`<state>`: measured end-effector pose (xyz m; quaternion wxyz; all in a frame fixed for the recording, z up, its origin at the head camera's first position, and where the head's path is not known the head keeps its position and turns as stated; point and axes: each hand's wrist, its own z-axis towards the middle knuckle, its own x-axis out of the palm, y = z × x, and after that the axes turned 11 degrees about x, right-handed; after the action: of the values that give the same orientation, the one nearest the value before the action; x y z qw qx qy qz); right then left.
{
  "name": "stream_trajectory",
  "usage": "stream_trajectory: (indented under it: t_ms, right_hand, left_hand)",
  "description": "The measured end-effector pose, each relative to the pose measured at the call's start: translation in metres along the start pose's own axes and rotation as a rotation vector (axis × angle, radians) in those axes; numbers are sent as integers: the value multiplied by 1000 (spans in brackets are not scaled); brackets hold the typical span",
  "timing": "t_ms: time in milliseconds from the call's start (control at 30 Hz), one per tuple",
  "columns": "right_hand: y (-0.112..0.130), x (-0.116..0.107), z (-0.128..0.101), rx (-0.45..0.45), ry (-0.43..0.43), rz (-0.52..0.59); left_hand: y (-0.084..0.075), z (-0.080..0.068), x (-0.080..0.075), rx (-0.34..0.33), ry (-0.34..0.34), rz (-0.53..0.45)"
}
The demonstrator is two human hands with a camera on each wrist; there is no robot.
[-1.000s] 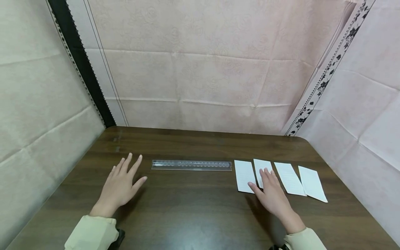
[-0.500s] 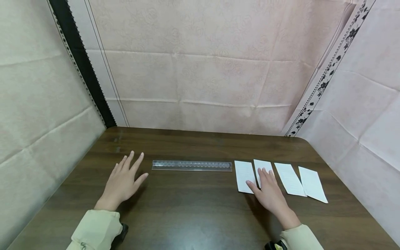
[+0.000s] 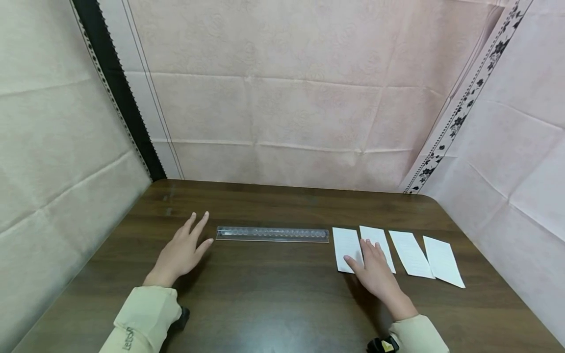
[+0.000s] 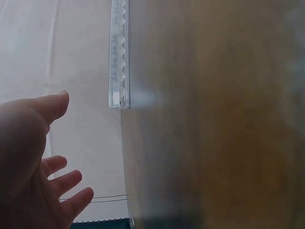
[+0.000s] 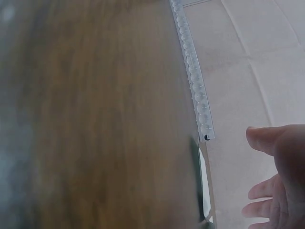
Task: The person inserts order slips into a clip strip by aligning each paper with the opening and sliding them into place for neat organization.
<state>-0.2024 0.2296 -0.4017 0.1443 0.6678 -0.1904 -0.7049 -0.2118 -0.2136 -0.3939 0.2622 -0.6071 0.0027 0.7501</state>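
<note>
Your left hand (image 3: 181, 252) was released, fingers spread, near the left end of the clear strip (image 3: 272, 234), which lay lengthwise across the counter (image 3: 265, 289). Your right hand (image 3: 375, 269), likewise holding nothing, overlapped the two leftmost of four white cards (image 3: 412, 254) in a row right of the strip; whether it touched them couldn't be told.

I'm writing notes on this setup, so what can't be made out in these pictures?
Head view: part of the second white card from the left, hidden by the right hand.
Head view: any print on the white cards, too small to read.
Left wrist view: one end of the clear strip, cut off by the top edge.
</note>
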Motion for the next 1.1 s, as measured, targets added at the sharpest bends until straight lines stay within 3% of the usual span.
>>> stream_trajectory:
  t_ms: [233,667,1100]
  right_hand:
    - [5,2,3,30,46,23]
    - [11,14,15,59,74,45]
    - [11,20,20,37,45,4]
  left_hand:
    - [3,8,2,41,21,-43]
    - [18,30,10,88,41,-216]
    - [23,41,20,42,-16,-309]
